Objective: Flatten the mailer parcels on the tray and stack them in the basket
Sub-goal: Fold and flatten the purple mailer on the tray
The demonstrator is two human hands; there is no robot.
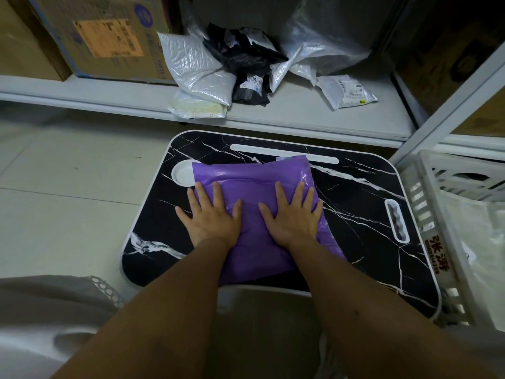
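Both my hands, left (211, 216) and right (292, 214), press flat, fingers straight, on the mailer (254, 176) (long axis twelve-to-six). Basket (426, 214) at three o'clock, right nearer.

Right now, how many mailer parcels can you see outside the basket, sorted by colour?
Purple: 1, the purple mailer on the tray, pressed by the left hand and the right hand.
Silver or white: 3, the bubble mailer, the cream mailer and the labelled white mailer on the shelf.
Black: 1, the black mailer.
Total: 5. The crumpled plastic behind them is not counted.
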